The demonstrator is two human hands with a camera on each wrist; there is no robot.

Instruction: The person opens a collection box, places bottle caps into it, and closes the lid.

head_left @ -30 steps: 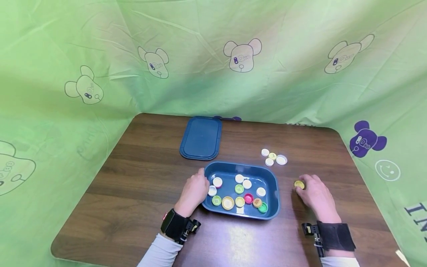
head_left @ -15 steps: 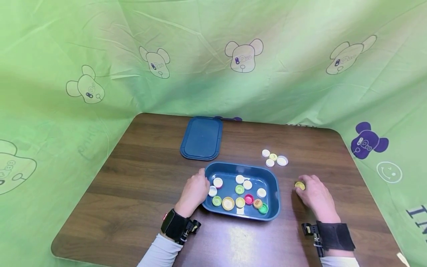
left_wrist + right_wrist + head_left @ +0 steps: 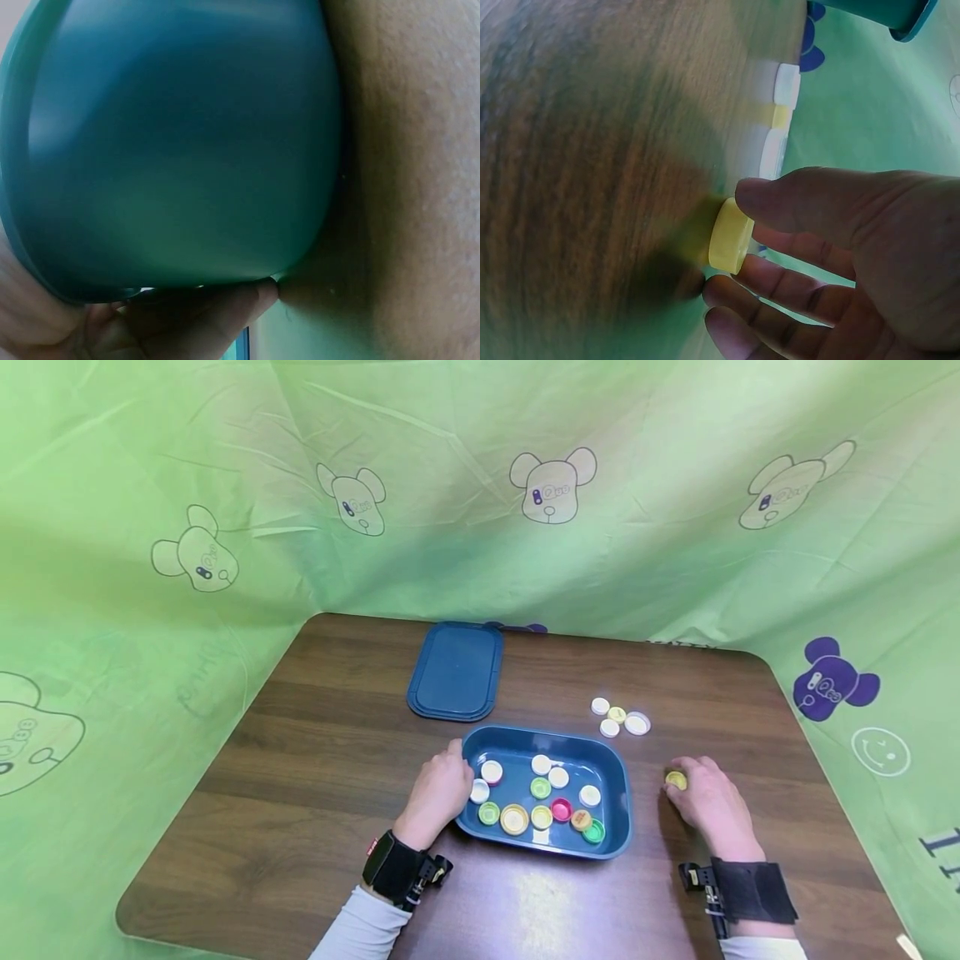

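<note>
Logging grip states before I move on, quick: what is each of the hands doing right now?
Left hand: grips the left end of the blue tray.
Right hand: pinches a yellow cap on the table.

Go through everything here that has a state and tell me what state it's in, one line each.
Blue tray: uncovered, holding loose caps.
Lid: off, lying flat behind the tray.
Left hand: holding the tray's left end.
Right hand: pinching a yellow cap on the table.
Four caps: loose on the table.
</note>
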